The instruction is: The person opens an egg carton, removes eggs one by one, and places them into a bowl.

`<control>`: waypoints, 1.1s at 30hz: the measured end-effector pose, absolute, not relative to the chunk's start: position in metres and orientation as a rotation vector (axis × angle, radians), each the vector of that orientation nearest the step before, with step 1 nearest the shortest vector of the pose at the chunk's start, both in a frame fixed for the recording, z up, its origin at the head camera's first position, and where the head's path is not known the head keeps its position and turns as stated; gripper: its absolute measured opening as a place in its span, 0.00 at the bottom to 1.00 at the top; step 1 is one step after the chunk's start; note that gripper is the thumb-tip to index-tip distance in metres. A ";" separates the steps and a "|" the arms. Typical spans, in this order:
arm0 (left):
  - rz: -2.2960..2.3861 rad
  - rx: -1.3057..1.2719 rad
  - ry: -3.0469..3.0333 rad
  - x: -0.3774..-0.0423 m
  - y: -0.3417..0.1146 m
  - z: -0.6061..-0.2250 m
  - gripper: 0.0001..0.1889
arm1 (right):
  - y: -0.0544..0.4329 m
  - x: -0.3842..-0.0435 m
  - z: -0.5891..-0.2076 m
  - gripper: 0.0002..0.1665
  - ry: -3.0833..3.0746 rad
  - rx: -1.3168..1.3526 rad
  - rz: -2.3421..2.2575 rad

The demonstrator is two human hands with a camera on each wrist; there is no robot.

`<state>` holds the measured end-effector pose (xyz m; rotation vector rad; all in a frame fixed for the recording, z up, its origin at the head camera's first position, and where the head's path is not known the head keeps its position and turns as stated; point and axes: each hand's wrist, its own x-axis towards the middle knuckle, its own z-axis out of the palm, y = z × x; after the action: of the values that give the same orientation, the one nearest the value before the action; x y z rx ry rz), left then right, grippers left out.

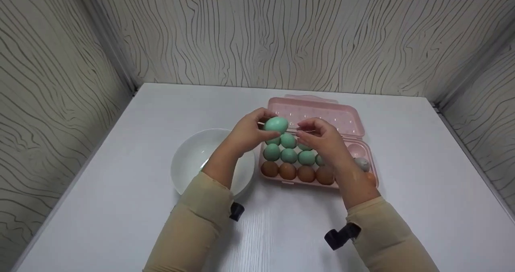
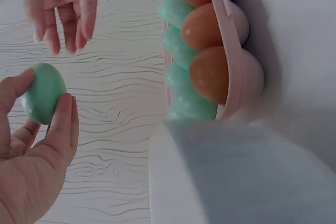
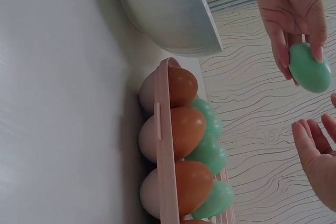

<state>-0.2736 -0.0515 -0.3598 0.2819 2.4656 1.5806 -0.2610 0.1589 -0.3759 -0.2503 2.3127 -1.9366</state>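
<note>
While the left grip pinches an egg — likely sparing its shell — the right grip hovers, loose and empty.

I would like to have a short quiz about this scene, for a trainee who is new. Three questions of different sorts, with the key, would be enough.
1. Which hand holds a green egg in the air?
2. True or false: the lid of the carton is open.
3. Seen from the person's side, where does the bowl stand? A: left of the carton. B: right of the carton. C: on the lid.

Key:
1. The left hand; the right hand holds nothing.
2. True.
3. A.
</note>
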 end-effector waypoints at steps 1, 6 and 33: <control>1.587 0.282 2.471 -0.274 -0.054 -0.359 0.21 | 0.160 -0.262 -0.377 0.20 2.309 -0.245 -1.944; 1.585 0.242 2.521 -0.279 -0.065 -0.357 0.20 | 0.166 -0.264 -0.382 0.20 2.301 -0.233 -1.961; 1.148 0.038 2.562 -0.301 -0.117 -0.365 0.20 | 0.202 -0.277 -0.403 0.25 2.373 -0.047 -1.869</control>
<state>-0.3008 -0.1173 -0.3650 0.0379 2.5619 1.1480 -0.2767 0.2021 -0.4030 -0.0468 2.3731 -1.8690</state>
